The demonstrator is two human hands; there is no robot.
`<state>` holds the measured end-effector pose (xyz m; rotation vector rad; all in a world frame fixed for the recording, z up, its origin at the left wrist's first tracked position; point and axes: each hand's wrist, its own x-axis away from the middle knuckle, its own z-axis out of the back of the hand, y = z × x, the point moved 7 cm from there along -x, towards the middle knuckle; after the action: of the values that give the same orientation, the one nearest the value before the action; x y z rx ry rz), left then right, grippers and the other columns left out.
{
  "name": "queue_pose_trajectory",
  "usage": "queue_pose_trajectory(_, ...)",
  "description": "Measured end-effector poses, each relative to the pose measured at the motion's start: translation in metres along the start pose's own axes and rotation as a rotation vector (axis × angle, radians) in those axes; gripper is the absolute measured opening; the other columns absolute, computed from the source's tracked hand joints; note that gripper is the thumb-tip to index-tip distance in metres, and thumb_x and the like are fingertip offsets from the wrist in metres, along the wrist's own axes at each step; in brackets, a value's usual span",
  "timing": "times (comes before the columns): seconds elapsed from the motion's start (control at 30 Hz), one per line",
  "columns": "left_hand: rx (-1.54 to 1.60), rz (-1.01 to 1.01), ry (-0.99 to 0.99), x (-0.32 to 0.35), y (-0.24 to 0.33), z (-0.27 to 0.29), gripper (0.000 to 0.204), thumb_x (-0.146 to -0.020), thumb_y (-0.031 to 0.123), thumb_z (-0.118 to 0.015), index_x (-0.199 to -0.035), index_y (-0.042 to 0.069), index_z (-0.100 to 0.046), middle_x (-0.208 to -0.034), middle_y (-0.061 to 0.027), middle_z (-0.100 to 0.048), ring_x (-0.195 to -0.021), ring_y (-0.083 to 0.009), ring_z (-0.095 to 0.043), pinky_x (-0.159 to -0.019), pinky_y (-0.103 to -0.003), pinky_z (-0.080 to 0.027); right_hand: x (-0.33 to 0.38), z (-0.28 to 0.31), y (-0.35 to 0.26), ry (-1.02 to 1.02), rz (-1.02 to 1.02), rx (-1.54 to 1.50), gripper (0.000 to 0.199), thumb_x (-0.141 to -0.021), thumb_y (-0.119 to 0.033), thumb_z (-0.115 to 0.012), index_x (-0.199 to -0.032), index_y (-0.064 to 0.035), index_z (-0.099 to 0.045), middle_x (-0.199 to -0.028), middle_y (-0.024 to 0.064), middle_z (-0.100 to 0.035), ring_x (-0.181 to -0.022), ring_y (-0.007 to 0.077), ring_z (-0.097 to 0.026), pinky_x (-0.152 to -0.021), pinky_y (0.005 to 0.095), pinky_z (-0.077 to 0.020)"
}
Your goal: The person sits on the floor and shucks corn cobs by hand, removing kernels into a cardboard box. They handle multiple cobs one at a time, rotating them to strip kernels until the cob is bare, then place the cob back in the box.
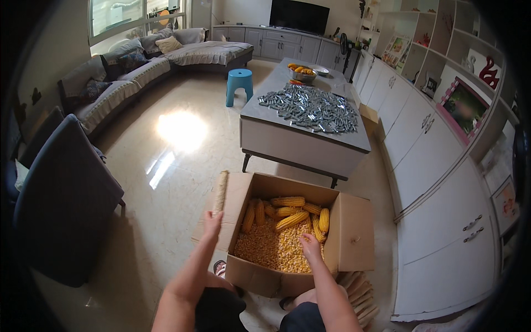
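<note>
My left hand (212, 222) grips the lower end of a pale, stripped corncob (221, 191), held upright over the left flap of an open cardboard box (251, 276). Inside the box, loose yellow kernels (276, 249) cover the near part. Several whole ears of corn (292, 221) lie along the far and right sides. Above the kernels, close to the ears at the right, is my right hand (311, 245). Its fingers are drawn together; anything between them is too small to make out.
Bare cobs (359, 296) are heaped beside the box at the right. Beyond it stands a grey table (298, 135) bearing many small metal pieces (312, 108) and a bowl of corn (302, 73). There is a blue stool (239, 86), a dark chair (63, 193) and white cabinets (442, 243).
</note>
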<state>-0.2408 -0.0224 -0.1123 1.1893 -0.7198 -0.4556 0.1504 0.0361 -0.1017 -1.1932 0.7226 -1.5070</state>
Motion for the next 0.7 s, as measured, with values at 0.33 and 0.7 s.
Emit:
queue_pose_trajectory(0.33,-0.370,0.084,0.662,-0.018,-0.144,0.172,0.040,-0.072,0.021,-0.065,-0.099,-0.003,-0.048,-0.092,-0.0211,-0.056,-0.086,-0.0354,-0.055,-0.076,-0.042,-0.043,-0.030,-0.005,0.026,-0.077,-0.079,0.237,0.040,-0.080,-0.028,-0.059,-0.110,-0.0024,-0.055,-0.111,0.0158,-0.054,-0.099,0.0281,-0.054,-0.081,0.0359,-0.0446)
queue_pose_trajectory(0.7,-0.388,0.402,0.303,-0.025,-0.290,0.144,0.039,-0.070,0.018,-0.069,-0.097,0.001,-0.046,-0.085,-0.0131,-0.056,-0.074,-0.0226,-0.053,-0.064,-0.035,-0.044,-0.079,-0.056,0.090,-0.337,-0.075,0.709,0.049,-0.081,-0.025,-0.057,-0.123,-0.0019,-0.045,-0.116,0.0160,-0.053,-0.104,0.0296,-0.052,-0.087,0.0353,-0.0420)
